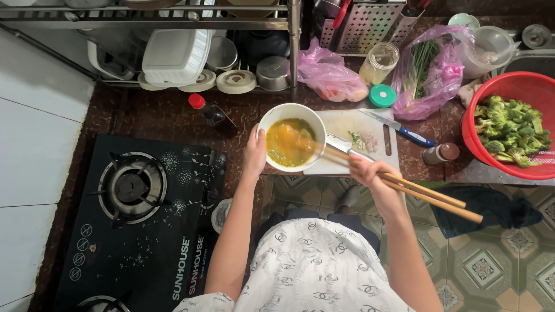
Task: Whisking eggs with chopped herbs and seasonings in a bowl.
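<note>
Left hand: left hand (254, 155) cupped against the outer left wall of the round white ceramic bowl (272, 118), fingers wrapped on its side, steadying it.
Right hand: right hand (370, 173) closed in a pinch on a pair of long wooden chopsticks (428, 196) — tips blurred inside the bowl.
Bowl contents: beaten yellow-orange egg mixture (289, 144) with green flecks; the bowl sits at the counter's front edge, overlapping the left end of the board.
Board: white rectangular plastic cutting board (341, 124) under and right of the bowl, bearing a small heap of chopped green and pink bits (363, 140).
Knife: blue-handled kitchen knife (399, 128) lying across the board's right edge.
Left of bowl: black glass 2-burner gas stove (139, 231); small dark sauce bottle with red cap (208, 111) lying behind it.
Right of board: brown-capped spice shaker (440, 153) on its side; red round plastic basin (509, 86) holding broccoli florets (509, 130).
Behind — pink plastic bags (329, 75), glass jar (378, 62), teal lid (382, 95), metal dish rack (173, 23).
</note>
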